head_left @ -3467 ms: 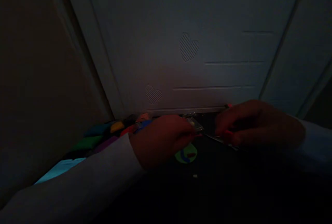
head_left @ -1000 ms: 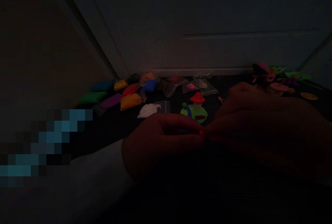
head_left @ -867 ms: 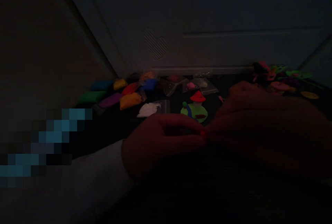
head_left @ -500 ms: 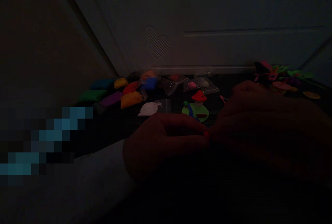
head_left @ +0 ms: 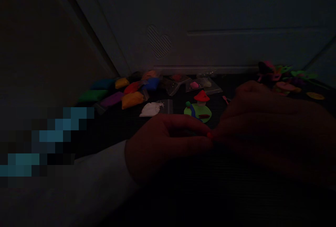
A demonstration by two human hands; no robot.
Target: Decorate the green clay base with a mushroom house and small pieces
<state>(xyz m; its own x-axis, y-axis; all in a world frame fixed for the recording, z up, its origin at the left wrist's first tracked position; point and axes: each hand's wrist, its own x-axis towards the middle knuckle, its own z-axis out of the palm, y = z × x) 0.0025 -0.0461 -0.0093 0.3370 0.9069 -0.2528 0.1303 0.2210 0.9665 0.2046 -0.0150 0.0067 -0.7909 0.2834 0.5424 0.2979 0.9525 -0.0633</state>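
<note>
Checking key relation first: small red piece [head_left: 209, 135] sits btwn my two hands, right where the fingertips meet, so no gap to close on either side. Nearer hand: L on visible evidence, as the red shows at the L tips; R side is too dark to compare properly. Long axis of piece: n/a, mostly covered and too small to read.

Hand status. L hand [head_left: 154, 146]: thumb and forefinger brought together at the tips, narrow gap behind them, red piece pinched at the ends. R hand [head_left: 265, 125]: fingers bunched, pointing L, tips appar. touching the piece; cannot tell if they grip it or merely press, nor how far open the hand is.

Surroundings, rel. to hands. Green base [head_left: 203, 110] lies fwd of the L fingertips, just beyond and apart from them, a little L of the red piece. On it, at the far edge: red-capped figure [head_left: 201, 97], upright. White clay bag [head_left: 151, 109] is just fwd of L knuckles, lying flat; orange packet [head_left: 132, 100] farther fwd and L. Pink tool [head_left: 225, 100] is fwd of R fingers, near end hidden behind them.
</note>
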